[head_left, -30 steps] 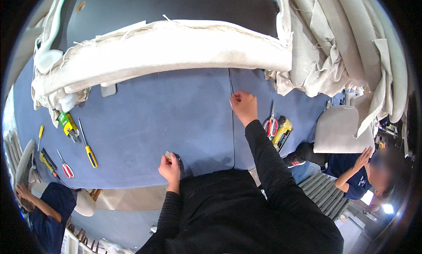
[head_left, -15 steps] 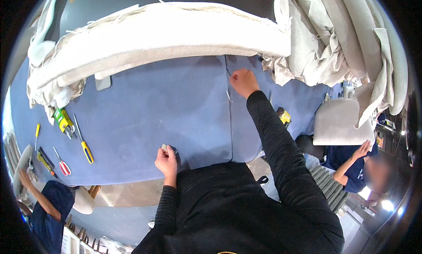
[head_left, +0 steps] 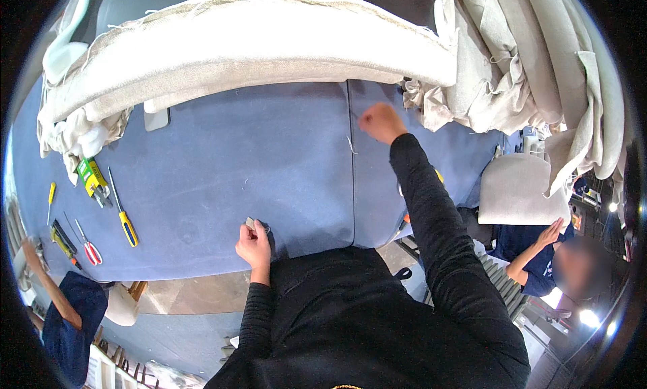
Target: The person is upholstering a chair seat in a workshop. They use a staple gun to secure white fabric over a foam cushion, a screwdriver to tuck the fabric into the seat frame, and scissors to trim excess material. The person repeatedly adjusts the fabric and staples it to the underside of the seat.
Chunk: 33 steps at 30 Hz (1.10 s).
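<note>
Blue fabric sheet (head_left: 222,167) covers the surface; a stitched seam (head_left: 352,180) runs down it, long axis from far edge to near edge. Right hand (head_left: 381,121), grip closed in a loose fist (contents too small to tell, perhaps a thread), sits at the seam's far end, just to its right. Left hand (head_left: 255,242), grip pinched on a small pale piece (head_left: 250,222), rests at the near edge, well left of the seam. Beyond the right hand: beige upholstered cushion (head_left: 256,45).

Both arms wear long black sleeves of fine ribbed knit — snug down to the wrists. The torso is black too; left hand (head_left: 254,244) and right hand (head_left: 379,121) are bare — no gloves.
</note>
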Motion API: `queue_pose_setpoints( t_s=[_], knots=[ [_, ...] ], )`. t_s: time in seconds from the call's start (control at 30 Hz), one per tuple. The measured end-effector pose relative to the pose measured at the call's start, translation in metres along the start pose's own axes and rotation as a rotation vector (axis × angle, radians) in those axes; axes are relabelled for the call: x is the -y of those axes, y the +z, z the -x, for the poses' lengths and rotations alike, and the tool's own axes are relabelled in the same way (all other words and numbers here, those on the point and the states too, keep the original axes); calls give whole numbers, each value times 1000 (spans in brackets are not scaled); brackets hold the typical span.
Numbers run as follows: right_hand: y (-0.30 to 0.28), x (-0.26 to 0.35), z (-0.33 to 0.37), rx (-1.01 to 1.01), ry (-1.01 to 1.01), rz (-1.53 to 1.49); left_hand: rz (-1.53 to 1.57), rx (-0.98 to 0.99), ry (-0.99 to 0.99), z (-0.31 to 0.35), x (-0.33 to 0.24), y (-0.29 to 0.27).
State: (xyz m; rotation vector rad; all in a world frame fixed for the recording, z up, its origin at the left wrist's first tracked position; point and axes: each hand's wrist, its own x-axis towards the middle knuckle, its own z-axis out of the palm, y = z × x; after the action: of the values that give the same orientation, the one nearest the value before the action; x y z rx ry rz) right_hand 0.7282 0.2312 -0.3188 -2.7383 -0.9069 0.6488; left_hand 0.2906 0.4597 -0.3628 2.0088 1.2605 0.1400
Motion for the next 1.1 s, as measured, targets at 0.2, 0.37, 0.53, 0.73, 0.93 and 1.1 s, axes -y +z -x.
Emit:
queue_pose_setpoints(
  t_s=[0.2,0.37,0.53,0.73,0.93,1.1],
  knots=[
    [-46,27,5,397,185,-133,-20,-8,-3,0,-5,-3],
    [17,10,4,-6,184,140,-26,-2,75,-2,-4,-3],
    [50,21,61,369,281,82,46,45,35,-2,3,-3],
    [9,57,49,68,332,17,244,266,-71,-12,-3,-19],
    [82,50,144,467,319,40,520,594,-225,-32,6,-31],
    [44,73,182,509,336,24,416,721,-68,-36,18,-31]
  ],
)
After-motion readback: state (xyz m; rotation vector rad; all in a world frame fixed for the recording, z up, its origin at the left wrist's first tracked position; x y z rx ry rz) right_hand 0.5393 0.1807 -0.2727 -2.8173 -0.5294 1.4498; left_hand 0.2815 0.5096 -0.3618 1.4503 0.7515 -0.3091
